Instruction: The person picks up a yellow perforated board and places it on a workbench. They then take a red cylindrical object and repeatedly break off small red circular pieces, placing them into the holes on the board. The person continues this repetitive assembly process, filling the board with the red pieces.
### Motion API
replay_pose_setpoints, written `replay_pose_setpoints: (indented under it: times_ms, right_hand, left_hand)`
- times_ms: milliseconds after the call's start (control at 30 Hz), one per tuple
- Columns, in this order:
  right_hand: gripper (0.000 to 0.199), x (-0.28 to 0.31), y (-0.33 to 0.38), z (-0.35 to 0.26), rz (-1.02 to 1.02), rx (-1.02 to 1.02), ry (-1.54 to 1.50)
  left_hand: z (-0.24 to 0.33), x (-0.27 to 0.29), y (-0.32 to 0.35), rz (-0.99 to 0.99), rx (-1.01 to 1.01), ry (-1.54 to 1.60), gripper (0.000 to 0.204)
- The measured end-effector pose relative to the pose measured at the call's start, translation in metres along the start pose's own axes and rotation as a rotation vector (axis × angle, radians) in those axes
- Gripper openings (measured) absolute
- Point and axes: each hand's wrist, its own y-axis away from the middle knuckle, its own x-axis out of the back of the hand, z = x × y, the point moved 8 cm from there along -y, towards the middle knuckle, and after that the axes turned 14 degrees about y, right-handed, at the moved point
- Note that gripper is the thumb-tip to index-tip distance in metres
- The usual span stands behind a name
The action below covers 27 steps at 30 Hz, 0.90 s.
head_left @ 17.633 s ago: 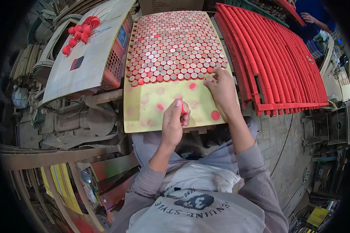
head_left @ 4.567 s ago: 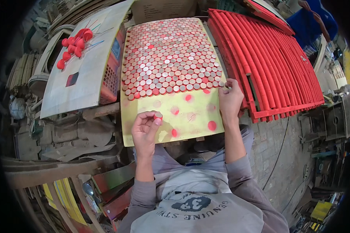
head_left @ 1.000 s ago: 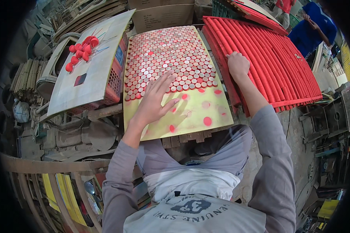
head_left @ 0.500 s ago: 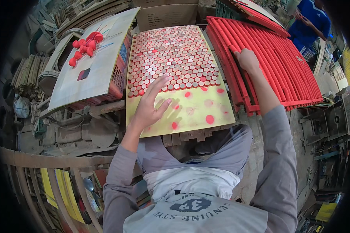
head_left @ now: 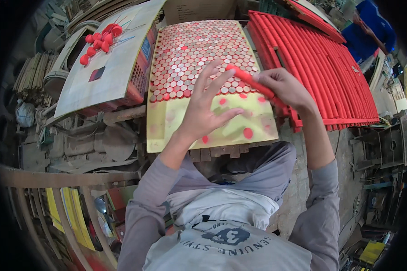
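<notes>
A red cylindrical rod is held by my right hand, its fingers closed round the near end. The rod slants up and left over the yellow board. My left hand is open above the same board, fingers spread and thumb apart. Its index fingertip is at the rod's far end; I cannot tell whether they touch. Small round discs with pale tops and red sides stand in tight rows over the board's far part. Red spots mark its bare near part. At the right lies a rack of similar red rods.
Left of the board, a pale panel rests on a red crate and carries red rounded pieces on thin sticks. A cardboard box stands behind. At far right is another person in blue. A wooden railing runs at lower left.
My right hand has come left and nearer from the rack with a red rod in it. My left hand has moved right, toward the rod.
</notes>
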Motion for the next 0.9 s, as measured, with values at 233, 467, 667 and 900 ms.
replay_pose_setpoints:
  times_ms: [233,467,667,900]
  right_hand:
    - [0.041,-0.09,0.001,-0.012,-0.389,0.146,-0.048]
    - [0.043,-0.136,-0.029,0.009,-0.377,0.072,-0.191]
    - [0.041,-0.104,-0.062,0.016,0.062,-0.025,0.282]
    - [0.045,-0.073,-0.151,-0.015,0.285,0.063,0.721]
  left_hand:
    - [-0.03,0.022,0.042,-0.037,0.352,0.311,0.028]
    - [-0.081,0.052,0.114,0.234,0.768,0.662,0.03]
    - [-0.094,0.077,0.132,0.51,0.898,0.764,0.031]
    - [-0.104,0.083,0.104,0.58,0.8,0.774,0.031]
